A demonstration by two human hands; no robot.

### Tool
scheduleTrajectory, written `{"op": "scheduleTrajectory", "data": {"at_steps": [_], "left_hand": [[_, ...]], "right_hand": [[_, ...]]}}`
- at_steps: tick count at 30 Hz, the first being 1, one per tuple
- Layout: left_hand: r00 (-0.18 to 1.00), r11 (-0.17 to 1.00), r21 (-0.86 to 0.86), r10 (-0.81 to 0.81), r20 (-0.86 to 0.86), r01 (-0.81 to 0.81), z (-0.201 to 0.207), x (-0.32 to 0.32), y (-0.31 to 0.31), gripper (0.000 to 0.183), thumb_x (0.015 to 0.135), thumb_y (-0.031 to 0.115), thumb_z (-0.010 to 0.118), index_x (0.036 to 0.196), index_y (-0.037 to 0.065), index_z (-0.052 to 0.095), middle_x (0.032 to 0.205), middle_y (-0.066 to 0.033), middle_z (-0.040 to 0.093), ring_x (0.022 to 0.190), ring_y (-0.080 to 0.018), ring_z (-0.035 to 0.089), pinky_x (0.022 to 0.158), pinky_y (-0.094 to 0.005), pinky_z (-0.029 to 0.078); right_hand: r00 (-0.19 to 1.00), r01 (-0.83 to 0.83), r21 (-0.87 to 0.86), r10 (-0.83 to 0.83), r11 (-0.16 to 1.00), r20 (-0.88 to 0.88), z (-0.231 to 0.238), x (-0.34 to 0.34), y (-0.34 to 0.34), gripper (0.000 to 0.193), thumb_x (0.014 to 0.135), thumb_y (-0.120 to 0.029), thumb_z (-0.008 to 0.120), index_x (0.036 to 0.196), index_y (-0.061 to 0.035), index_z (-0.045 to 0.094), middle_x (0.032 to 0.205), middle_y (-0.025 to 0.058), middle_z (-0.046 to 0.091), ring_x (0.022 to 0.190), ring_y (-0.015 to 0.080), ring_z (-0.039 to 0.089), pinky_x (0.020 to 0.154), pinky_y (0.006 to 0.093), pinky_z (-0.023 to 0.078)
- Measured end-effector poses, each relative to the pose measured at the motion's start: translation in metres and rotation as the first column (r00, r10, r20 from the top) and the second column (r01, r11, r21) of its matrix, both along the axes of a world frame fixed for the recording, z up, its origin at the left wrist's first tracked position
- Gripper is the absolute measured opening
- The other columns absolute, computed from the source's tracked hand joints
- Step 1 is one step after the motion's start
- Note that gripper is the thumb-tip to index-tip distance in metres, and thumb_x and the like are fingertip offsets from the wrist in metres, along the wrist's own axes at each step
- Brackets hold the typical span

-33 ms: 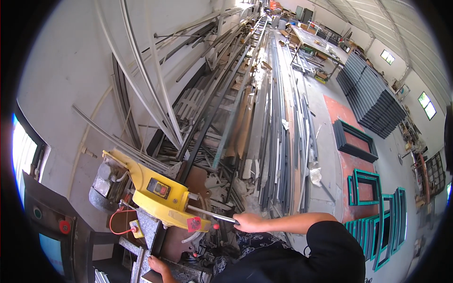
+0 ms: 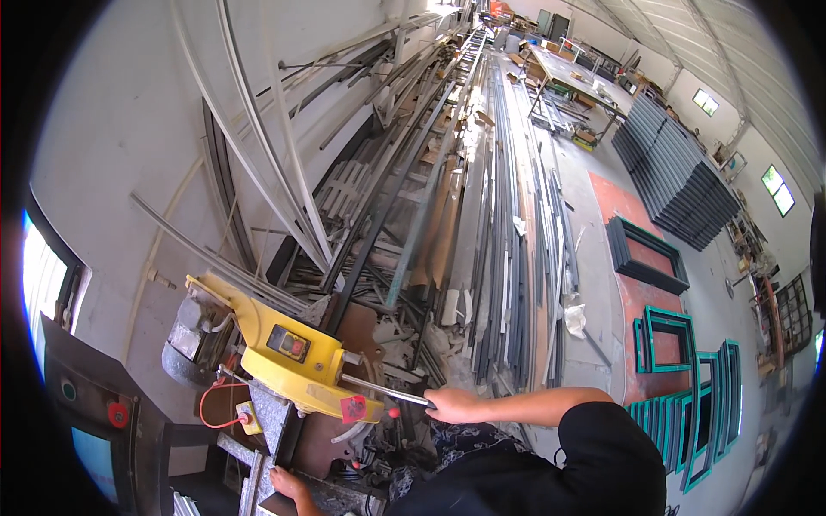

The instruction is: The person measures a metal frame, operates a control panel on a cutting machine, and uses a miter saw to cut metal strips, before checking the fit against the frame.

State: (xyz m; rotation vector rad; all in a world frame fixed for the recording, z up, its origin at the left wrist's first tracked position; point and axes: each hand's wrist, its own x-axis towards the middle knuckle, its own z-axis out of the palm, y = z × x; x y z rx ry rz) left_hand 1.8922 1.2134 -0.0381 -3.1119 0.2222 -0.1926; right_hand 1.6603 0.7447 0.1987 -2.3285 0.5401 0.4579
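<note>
My right hand (image 2: 454, 406) is closed round the dark end of a metal lever handle (image 2: 383, 389). That lever comes out of the yellow head of a cut-off saw (image 2: 297, 357), which has a switch box (image 2: 289, 342) on its side and a grey motor (image 2: 191, 337) behind. Lower left, my left hand (image 2: 290, 484) is curled at the saw's metal bed (image 2: 327, 492), beside a grey metal bar (image 2: 251, 483). What its fingers grip is too small to make out. The blade is hidden under the yellow guard.
A dark control cabinet with a red button (image 2: 118, 414) stands at the left. Long metal profiles (image 2: 508, 284) cover the floor ahead, and pale strips (image 2: 232, 129) lean on the wall. Green frames (image 2: 671, 340), stacked grey frames (image 2: 671, 172) and a worktable (image 2: 572, 82) stand to the right.
</note>
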Motion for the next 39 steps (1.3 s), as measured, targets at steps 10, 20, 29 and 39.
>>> {"op": "scheduleTrajectory", "data": {"at_steps": [10, 20, 29, 39], "left_hand": [[0.998, 1.000, 0.022, -0.016, -0.069, 0.017, -0.005, 0.004, 0.008, 0.015, 0.090, 0.011, 0.050, 0.093, 0.002, 0.062, 0.096, -0.0149, 0.058, 0.088, -0.0341, 0.060, 0.076, -0.0439, 0.049], [0.997, 1.000, -0.015, -0.026, -0.078, 0.025, -0.011, 0.011, 0.013, 0.011, 0.085, 0.003, 0.055, 0.091, -0.003, 0.062, 0.095, -0.0191, 0.061, 0.088, -0.0367, 0.061, 0.075, -0.0450, 0.050], [0.991, 1.000, -0.027, 0.007, -0.131, -0.011, 0.011, 0.008, 0.001, 0.014, 0.078, 0.002, 0.064, 0.091, -0.004, 0.062, 0.097, -0.0202, 0.061, 0.091, -0.0382, 0.061, 0.078, -0.0458, 0.050], [0.992, 0.997, -0.064, 0.044, -0.121, -0.052, 0.015, 0.006, -0.002, 0.023, 0.071, 0.002, 0.073, 0.090, -0.003, 0.061, 0.094, -0.0197, 0.060, 0.089, -0.0383, 0.060, 0.077, -0.0470, 0.047]], "right_hand": [[1.000, 0.021, -0.006, -0.021, 1.000, 0.010, -0.017, -0.002, 0.001, 0.026, 0.088, -0.024, 0.061, 0.101, -0.0023, 0.055, 0.082, 0.0194, 0.064, 0.079, 0.0403, 0.064, 0.068, 0.0526, 0.050], [0.999, 0.036, -0.033, -0.037, 0.999, -0.012, -0.023, -0.002, 0.003, 0.026, 0.087, -0.025, 0.062, 0.100, -0.0031, 0.054, 0.081, 0.0198, 0.065, 0.078, 0.0410, 0.064, 0.068, 0.0524, 0.050], [0.999, 0.050, -0.020, -0.051, 0.999, -0.012, -0.033, -0.001, 0.004, 0.026, 0.086, -0.023, 0.062, 0.101, -0.0034, 0.056, 0.082, 0.0193, 0.065, 0.080, 0.0399, 0.065, 0.069, 0.0512, 0.051], [0.998, 0.054, -0.011, -0.054, 0.998, -0.022, -0.031, -0.001, 0.004, 0.026, 0.086, -0.022, 0.062, 0.103, -0.0035, 0.056, 0.082, 0.0195, 0.065, 0.080, 0.0401, 0.065, 0.071, 0.0515, 0.051]]}}
